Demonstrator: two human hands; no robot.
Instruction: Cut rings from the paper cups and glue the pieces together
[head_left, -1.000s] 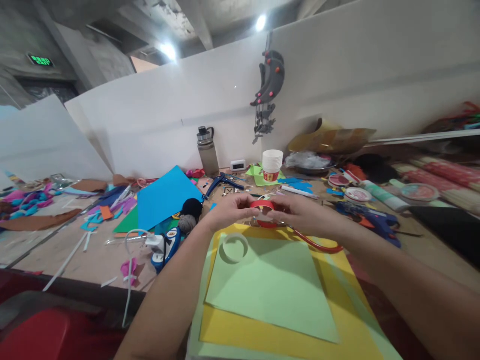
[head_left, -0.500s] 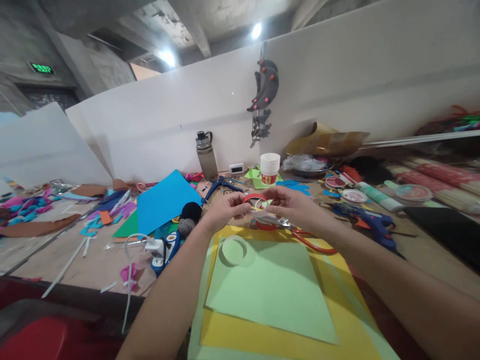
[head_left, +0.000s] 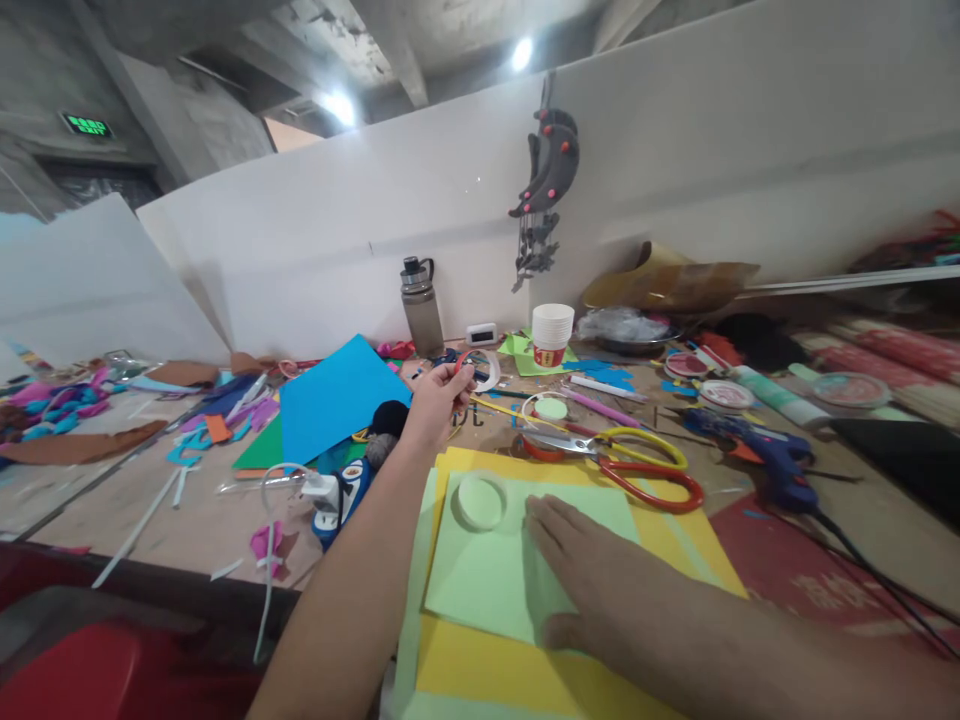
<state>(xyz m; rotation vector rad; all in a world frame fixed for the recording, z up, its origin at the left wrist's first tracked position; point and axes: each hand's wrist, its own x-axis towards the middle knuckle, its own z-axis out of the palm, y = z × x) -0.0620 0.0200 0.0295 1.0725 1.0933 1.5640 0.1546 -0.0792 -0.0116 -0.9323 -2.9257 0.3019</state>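
Note:
My left hand (head_left: 439, 405) pinches a thin red-and-white ring (head_left: 491, 372) between thumb and fingers, above the far part of the table. My right hand (head_left: 589, 570) lies flat on a light green sheet (head_left: 480, 590), its fingers stretched forward. To the left of those fingertips, a pale ring (head_left: 481, 501) rests on the same sheet. Underneath is a larger yellow sheet (head_left: 480, 665). Scissors (head_left: 577, 442) with red and yellow handles lie just beyond the papers, blades pointing left.
A stack of paper cups (head_left: 553, 335) and a grey bottle (head_left: 422, 310) stand by the white partition. Blue card (head_left: 337, 400) and a power strip (head_left: 352, 495) lie left. A blue glue gun (head_left: 772, 460) with a trailing cord is at right, near a dark slab (head_left: 900, 460).
My right hand has let go of the red-and-white ring and come down flat onto the light green sheet. My left hand has drawn the ring a little left and away.

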